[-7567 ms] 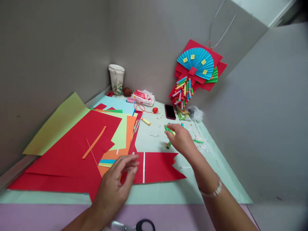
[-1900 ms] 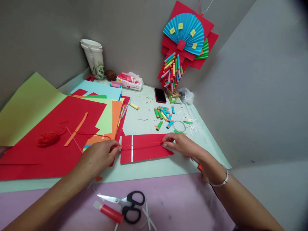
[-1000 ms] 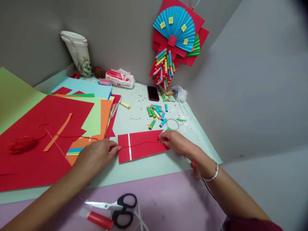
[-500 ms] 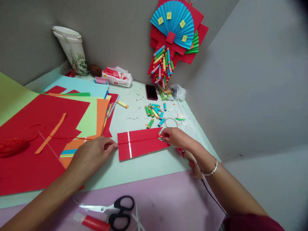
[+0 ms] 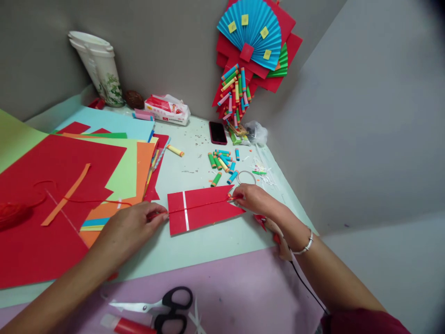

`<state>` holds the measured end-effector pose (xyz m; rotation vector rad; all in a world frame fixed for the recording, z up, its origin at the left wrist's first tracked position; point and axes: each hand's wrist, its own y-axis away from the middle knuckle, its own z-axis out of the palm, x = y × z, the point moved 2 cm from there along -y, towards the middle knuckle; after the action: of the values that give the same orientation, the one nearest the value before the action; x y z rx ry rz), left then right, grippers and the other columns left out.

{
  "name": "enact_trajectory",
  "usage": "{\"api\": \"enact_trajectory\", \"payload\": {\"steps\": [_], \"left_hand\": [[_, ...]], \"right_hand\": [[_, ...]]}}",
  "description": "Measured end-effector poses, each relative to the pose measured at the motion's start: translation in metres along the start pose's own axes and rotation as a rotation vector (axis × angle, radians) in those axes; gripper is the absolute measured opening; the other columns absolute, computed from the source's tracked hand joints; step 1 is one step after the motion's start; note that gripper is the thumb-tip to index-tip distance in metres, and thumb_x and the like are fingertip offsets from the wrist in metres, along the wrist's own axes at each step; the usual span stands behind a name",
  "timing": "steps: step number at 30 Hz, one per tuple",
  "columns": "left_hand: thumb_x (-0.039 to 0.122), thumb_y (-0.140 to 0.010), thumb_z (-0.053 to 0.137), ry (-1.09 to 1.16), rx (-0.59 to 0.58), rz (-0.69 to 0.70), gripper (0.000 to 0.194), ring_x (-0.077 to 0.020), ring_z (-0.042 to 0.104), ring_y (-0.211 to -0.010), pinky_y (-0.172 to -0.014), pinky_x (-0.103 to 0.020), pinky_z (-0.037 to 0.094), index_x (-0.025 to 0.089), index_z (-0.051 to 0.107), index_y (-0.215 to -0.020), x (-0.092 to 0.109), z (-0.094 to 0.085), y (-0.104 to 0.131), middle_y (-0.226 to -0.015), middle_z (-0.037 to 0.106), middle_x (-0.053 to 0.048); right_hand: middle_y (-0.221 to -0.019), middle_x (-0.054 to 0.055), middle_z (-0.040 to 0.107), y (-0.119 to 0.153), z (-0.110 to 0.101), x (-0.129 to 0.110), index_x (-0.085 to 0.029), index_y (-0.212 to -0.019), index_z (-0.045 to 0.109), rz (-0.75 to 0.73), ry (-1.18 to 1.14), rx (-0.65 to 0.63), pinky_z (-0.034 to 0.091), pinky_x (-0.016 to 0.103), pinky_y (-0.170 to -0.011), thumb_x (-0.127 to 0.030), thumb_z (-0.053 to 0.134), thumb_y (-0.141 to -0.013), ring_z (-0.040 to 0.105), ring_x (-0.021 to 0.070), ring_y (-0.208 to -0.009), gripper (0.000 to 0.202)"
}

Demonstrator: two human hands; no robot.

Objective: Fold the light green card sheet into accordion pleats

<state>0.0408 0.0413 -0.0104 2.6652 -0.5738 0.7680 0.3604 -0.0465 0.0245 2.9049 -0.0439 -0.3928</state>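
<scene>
A red paper strip [image 5: 205, 215] with a notched right end lies on the pale table, a white band crossing it near its left end. Red string [image 5: 208, 203] runs lengthwise over it. Its left part is pinched in my left hand [image 5: 139, 222], just off the strip's left edge. At the notched end, my right hand [image 5: 251, 196] pinches the string's other end. From my left hand the string trails left to a red bundle [image 5: 14, 214] on a large red sheet [image 5: 31, 250].
Scissors [image 5: 174, 301] and a red glue stick [image 5: 130, 326] lie in front. Small paper rolls [image 5: 222, 162], a metal ring [image 5: 246, 177] and a phone [image 5: 218, 133] are behind. A glue gun [image 5: 281, 239] is under my right forearm. A paper fan decoration [image 5: 250, 37] hangs on the wall.
The view has shifted slightly. My left hand still pinches the string at the strip's left edge, its fingers a little lower; my right hand has hardly moved.
</scene>
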Motion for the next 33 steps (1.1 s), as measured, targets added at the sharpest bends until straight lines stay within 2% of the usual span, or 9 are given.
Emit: {"api": "enact_trajectory", "payload": {"steps": [4,9,21,28,33], "left_hand": [[0.061,-0.074,0.054,0.088,-0.014,-0.045,0.040,-0.0271,0.072,-0.087,-0.068,-0.032,0.047,0.032,0.076,-0.089,-0.0068,0.0028,-0.0031,-0.093,0.079,0.001],[0.065,-0.071,0.055,0.147,-0.020,-0.061,0.042,-0.0257,0.071,-0.085,-0.068,-0.031,0.047,0.032,0.077,-0.086,-0.0063,0.0029,-0.0044,-0.089,0.079,0.003],[0.067,-0.074,0.055,0.203,-0.052,-0.083,0.044,-0.0262,0.070,-0.091,-0.074,-0.032,0.047,0.031,0.076,-0.087,-0.0099,0.0032,-0.0068,-0.092,0.079,0.002],[0.065,-0.073,0.057,0.216,-0.031,-0.074,0.042,-0.0242,0.071,-0.087,-0.072,-0.029,0.049,0.030,0.078,-0.084,-0.0066,0.0019,-0.0065,-0.088,0.079,0.002],[0.069,-0.076,0.053,0.208,-0.043,-0.093,0.049,-0.0254,0.072,-0.087,-0.070,-0.029,0.049,0.030,0.080,-0.088,-0.0050,0.0005,-0.0051,-0.089,0.080,0.001]], "right_hand": [[-0.095,0.003,0.069,0.0000,-0.0001,0.0004,-0.023,-0.096,0.073,0.012,0.029,-0.002,0.039,0.024,-0.069,-0.012,0.059,-0.087,0.060,0.0140,-0.079,0.019],[-0.098,0.004,0.069,0.0008,-0.0011,-0.0022,-0.022,-0.096,0.072,0.021,0.056,-0.012,0.037,0.023,-0.068,-0.010,0.058,-0.087,0.060,0.0142,-0.081,0.020],[-0.097,0.004,0.069,0.0037,-0.0027,-0.0040,-0.021,-0.096,0.073,0.037,0.083,-0.027,0.036,0.023,-0.068,-0.010,0.056,-0.087,0.061,0.0142,-0.081,0.022],[-0.099,0.004,0.069,0.0018,0.0007,0.0004,-0.022,-0.097,0.072,0.019,0.072,-0.028,0.038,0.023,-0.069,-0.012,0.056,-0.087,0.060,0.0147,-0.083,0.021],[-0.099,0.004,0.068,0.0010,0.0017,0.0023,-0.022,-0.097,0.072,0.020,0.070,-0.038,0.038,0.024,-0.068,-0.014,0.056,-0.087,0.059,0.0148,-0.082,0.021]]}}
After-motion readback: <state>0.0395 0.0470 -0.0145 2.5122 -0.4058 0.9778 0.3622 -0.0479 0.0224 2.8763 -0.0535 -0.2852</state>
